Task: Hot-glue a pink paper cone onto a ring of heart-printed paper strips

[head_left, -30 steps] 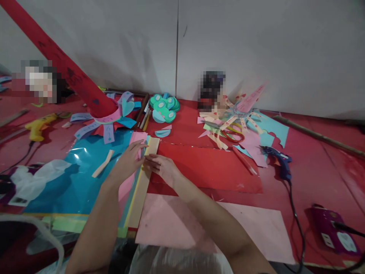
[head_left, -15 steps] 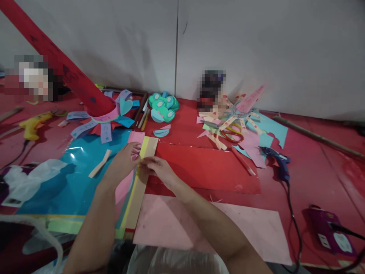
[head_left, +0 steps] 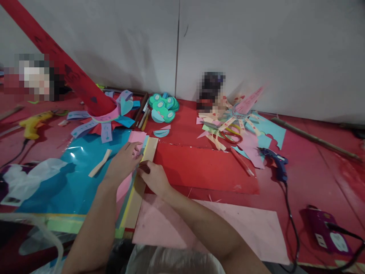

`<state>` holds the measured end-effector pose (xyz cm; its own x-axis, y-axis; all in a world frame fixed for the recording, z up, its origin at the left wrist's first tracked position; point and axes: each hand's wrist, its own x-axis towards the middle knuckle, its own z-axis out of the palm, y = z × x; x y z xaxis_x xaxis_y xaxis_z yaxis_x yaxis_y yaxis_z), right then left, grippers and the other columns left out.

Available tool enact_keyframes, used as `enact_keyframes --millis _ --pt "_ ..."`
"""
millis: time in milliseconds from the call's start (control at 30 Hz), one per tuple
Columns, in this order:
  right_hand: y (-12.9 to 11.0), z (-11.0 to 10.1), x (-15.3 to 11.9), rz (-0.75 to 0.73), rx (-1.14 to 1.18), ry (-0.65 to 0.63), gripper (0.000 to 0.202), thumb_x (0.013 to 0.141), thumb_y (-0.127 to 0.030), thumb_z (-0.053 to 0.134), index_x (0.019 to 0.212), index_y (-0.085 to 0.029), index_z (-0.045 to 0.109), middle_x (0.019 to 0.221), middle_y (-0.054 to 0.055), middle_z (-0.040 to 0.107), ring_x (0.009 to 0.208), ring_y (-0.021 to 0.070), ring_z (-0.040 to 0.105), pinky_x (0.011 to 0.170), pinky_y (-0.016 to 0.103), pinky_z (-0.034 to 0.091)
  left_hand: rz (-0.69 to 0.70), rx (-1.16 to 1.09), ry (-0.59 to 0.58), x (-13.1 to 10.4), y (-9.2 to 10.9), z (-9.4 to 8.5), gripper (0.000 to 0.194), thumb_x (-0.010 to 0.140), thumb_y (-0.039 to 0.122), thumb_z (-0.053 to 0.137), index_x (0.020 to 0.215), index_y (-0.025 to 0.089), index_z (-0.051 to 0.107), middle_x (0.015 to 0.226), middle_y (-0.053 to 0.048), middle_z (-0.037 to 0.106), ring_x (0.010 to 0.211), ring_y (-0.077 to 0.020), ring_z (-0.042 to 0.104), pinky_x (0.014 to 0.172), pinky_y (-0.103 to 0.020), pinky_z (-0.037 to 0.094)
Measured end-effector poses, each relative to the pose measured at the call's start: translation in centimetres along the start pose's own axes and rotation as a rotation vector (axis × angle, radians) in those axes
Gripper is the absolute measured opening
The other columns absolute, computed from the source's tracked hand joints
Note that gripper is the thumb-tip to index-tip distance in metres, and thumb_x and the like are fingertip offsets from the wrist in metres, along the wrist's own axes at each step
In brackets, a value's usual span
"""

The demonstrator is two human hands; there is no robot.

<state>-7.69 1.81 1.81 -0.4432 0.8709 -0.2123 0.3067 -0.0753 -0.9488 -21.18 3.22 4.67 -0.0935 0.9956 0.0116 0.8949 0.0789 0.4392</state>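
Long layered strips of coloured paper (head_left: pixel 136 201), in tan, yellow, blue and pink, run from the table's front edge up between my hands. My left hand (head_left: pixel 124 161) rests on the pink and blue layers, its fingers bent loosely and somewhat apart. On the right side of the stack, my right hand (head_left: pixel 154 176) is closed in a pinch at the yellow and blue edges; its fingertips are partly hidden. A shiny blue sheet (head_left: pixel 80 190) lies left of the stack, with a short tan strip (head_left: pixel 99 163) on it.
A red sheet (head_left: pixel 205 165) and a pink sheet (head_left: pixel 251 224) lie to the right. Beyond are scissors (head_left: pixel 232 135), paper scraps, a blue glue gun (head_left: pixel 278 163) and a purple power box (head_left: pixel 327 232). At left stand a red paper cone (head_left: pixel 94 95) and a yellow glue gun (head_left: pixel 32 125).
My right hand has curled its fingers more and shifted slightly down. The yellow layer has moved beneath the fingers, showing more blue near the top of the stack.
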Motion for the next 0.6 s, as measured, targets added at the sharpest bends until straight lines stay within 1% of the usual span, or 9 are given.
enact_keyframes --millis 100,167,267,367,467,600 --pt "0.0 0.1 0.1 0.015 -0.017 -0.002 0.016 0.080 -0.024 0.057 0.094 -0.019 0.062 0.086 0.002 0.069 0.077 0.0114 0.064 0.068 0.020 0.048 0.039 0.021 -0.021 0.1 -0.3 0.2 0.035 0.080 0.028 0.040 0.113 0.022 0.050 0.098 -0.006 0.055 0.081 -0.0182 0.056 0.072 -0.030 0.047" --pt "-0.1 0.1 0.2 0.026 -0.030 -0.003 0.015 0.080 -0.022 0.057 0.093 -0.020 0.062 0.085 0.002 0.069 0.076 0.0114 0.064 0.069 0.020 0.048 0.035 0.043 -0.016 0.1 -0.6 0.2 0.034 0.081 0.028 0.039 0.113 0.022 0.050 0.099 -0.007 0.055 0.082 -0.0189 0.056 0.073 -0.031 0.047" --pt "0.0 0.1 0.2 0.027 -0.032 -0.003 0.014 0.080 -0.021 0.056 0.093 -0.020 0.062 0.088 0.002 0.068 0.079 0.0110 0.064 0.072 0.020 0.048 0.053 0.104 0.006 0.1 -0.6 0.2 0.034 0.081 0.029 0.040 0.113 0.021 0.051 0.097 -0.007 0.055 0.089 -0.0203 0.055 0.078 -0.031 0.046" --pt "0.1 0.1 0.2 0.028 -0.022 -0.007 0.014 0.080 -0.020 0.056 0.093 -0.020 0.062 0.089 0.002 0.068 0.080 0.0107 0.064 0.073 0.020 0.048 0.101 0.179 0.015 0.0 -0.4 0.1 0.035 0.080 0.026 0.041 0.113 0.020 0.050 0.097 -0.007 0.055 0.094 -0.0211 0.054 0.083 -0.032 0.044" --pt "0.2 0.2 0.2 0.016 -0.001 -0.008 0.014 0.080 -0.018 0.055 0.092 -0.019 0.062 0.089 0.002 0.069 0.080 0.0103 0.064 0.072 0.019 0.048 0.137 0.236 0.010 -0.1 -0.1 0.0 0.035 0.078 0.020 0.042 0.112 0.019 0.050 0.099 -0.008 0.055 0.095 -0.0225 0.054 0.085 -0.033 0.044" --pt "0.2 0.1 0.2 0.019 0.003 -0.012 0.014 0.080 -0.019 0.054 0.092 -0.019 0.062 0.087 0.002 0.068 0.079 0.0112 0.064 0.070 0.020 0.048 0.116 0.236 0.009 -0.4 0.5 0.0 0.033 0.075 0.015 0.042 0.107 0.018 0.049 0.106 -0.009 0.055 0.099 -0.0237 0.055 0.084 -0.033 0.045"
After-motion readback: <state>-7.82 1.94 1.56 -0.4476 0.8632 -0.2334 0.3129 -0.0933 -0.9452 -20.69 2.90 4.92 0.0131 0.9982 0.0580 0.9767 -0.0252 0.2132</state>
